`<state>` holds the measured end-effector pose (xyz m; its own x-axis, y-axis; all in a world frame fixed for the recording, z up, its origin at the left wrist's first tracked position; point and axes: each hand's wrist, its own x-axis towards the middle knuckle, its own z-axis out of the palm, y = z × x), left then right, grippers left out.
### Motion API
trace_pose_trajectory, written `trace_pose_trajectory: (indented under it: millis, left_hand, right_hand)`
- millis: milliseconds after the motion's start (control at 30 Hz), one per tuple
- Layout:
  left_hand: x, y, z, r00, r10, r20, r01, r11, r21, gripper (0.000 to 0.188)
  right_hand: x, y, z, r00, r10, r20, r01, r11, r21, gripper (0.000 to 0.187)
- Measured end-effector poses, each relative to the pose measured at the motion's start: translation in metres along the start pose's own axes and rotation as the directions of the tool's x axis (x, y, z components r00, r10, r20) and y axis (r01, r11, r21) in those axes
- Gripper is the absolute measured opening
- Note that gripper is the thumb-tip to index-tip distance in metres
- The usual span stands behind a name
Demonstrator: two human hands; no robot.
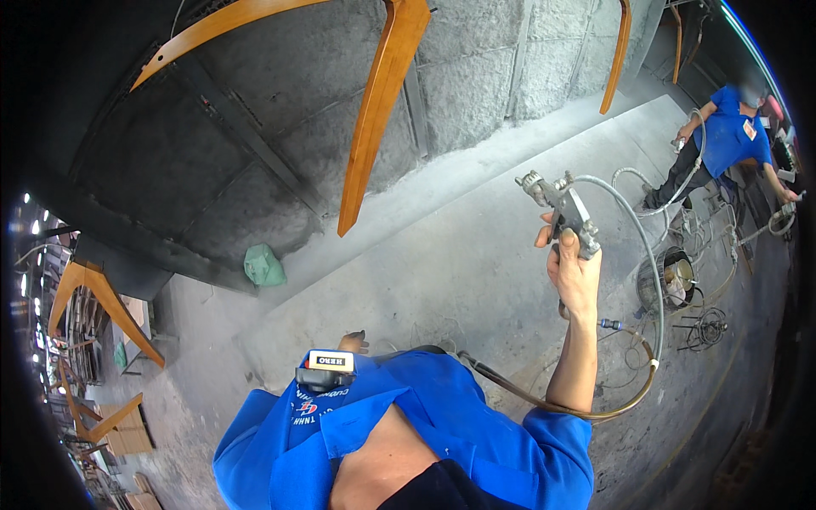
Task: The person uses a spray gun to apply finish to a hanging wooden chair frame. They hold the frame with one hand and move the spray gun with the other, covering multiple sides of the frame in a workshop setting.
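Note:
My right hand (576, 276) is raised, its fingers wrapped round a metal spray gun (571, 212). The gun's nozzle end points up and left, and a pale hose (637, 225) runs off its top to the right. A second, amber hose (586, 415) loops below my forearm. Low in front of my blue shirt, my left hand (353, 342) shows only partly; its dark-tipped fingers look apart, with nothing visible in them. Up and left of the gun hangs an orange-brown curved wooden frame (374, 127), clear of both hands.
A dust-coated booth wall (467, 76) stands behind the hanging frame. At its foot lies a green bag (264, 265). More wooden frames (93, 293) hang at left. To the right are a bucket (676, 280), tangled hoses (705, 327) and a co-worker in blue (733, 132).

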<state>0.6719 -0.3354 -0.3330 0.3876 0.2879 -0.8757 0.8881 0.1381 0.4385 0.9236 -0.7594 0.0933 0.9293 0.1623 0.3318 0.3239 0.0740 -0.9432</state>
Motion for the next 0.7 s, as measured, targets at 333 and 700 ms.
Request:
trace_pose_trajectory:
  millis: [333, 700]
  left_hand:
    - [0.0, -0.002, 0.006, 1.0, -0.009, 0.005, 0.009, 0.999, 0.042, 0.056]
    - [-0.013, -0.008, 0.005, 0.999, -0.049, -0.002, 0.049, 0.998, 0.046, 0.056]
  right_hand:
    - [0.036, -0.018, -0.019, 0.958, -0.182, -0.222, 0.188, 0.982, 0.008, 0.059]
    - [-0.019, 0.029, 0.005, 1.0, -0.02, -0.024, 0.021, 0.997, 0.074, 0.062]
